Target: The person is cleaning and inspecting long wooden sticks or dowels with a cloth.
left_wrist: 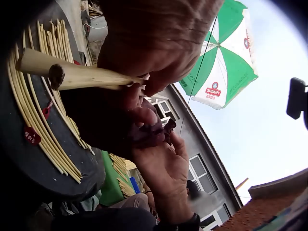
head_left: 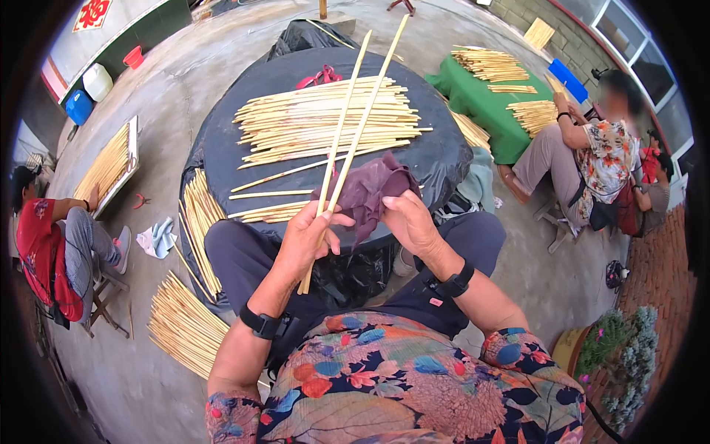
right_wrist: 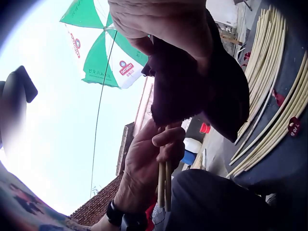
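Two long pale sticks [head_left: 389,59] slant up and away over the round table, their lower ends gripped in my left hand [head_left: 307,233]. In the right wrist view the butt ends [right_wrist: 161,187] jut below the left hand's curled fingers. My right hand [head_left: 414,226] pinches a dark purple cloth [head_left: 373,192], thumb on top, close beside the sticks. The cloth hangs in folds between the hands and hides part of the right fingers. Beyond the hands, a broad pile of similar sticks [head_left: 329,118] lies on the table, with a few loose ones nearer me.
Black plastic covers the round table [head_left: 222,148]. More sticks [head_left: 188,325] stand in a bundle at lower left. A seated person [head_left: 52,251] is at left, another [head_left: 599,155] at right by a green-covered table [head_left: 473,111] with sticks. A potted plant [head_left: 617,355] stands lower right.
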`<action>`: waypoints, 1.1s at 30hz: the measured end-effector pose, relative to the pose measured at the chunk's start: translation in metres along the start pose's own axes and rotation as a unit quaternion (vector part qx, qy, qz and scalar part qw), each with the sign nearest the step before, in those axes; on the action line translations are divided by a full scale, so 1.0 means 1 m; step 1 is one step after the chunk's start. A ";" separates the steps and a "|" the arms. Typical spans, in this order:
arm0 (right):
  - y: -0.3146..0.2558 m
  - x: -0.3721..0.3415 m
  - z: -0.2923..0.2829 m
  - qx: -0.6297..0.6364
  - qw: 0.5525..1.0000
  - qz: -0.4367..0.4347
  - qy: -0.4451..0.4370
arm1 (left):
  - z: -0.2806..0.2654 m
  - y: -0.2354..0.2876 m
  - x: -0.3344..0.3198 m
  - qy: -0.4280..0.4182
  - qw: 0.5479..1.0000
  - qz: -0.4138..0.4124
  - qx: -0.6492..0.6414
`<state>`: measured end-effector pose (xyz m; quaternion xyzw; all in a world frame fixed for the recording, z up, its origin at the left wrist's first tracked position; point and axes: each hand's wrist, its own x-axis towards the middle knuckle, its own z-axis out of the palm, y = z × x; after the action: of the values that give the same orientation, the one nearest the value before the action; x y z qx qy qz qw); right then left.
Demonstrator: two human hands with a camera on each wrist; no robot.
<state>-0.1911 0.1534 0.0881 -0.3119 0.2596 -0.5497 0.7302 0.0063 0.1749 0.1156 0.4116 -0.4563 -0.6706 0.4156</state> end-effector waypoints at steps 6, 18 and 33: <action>0.006 -0.005 -0.025 -0.058 0.993 0.019 -0.101 | 0.009 -0.019 0.006 0.020 0.998 0.004 -0.061; 0.029 -0.014 0.016 -0.050 0.996 -0.060 0.041 | 0.033 -0.033 0.013 0.039 0.998 0.004 -0.044; -0.012 0.049 -0.008 -0.008 0.960 -0.191 0.207 | 0.015 -0.023 -0.012 -0.099 0.985 -0.095 0.108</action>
<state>-0.1916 0.1022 0.0894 -0.2410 0.3450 -0.7291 0.5397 -0.0077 0.1960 0.0993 0.4269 -0.5237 -0.6912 0.2564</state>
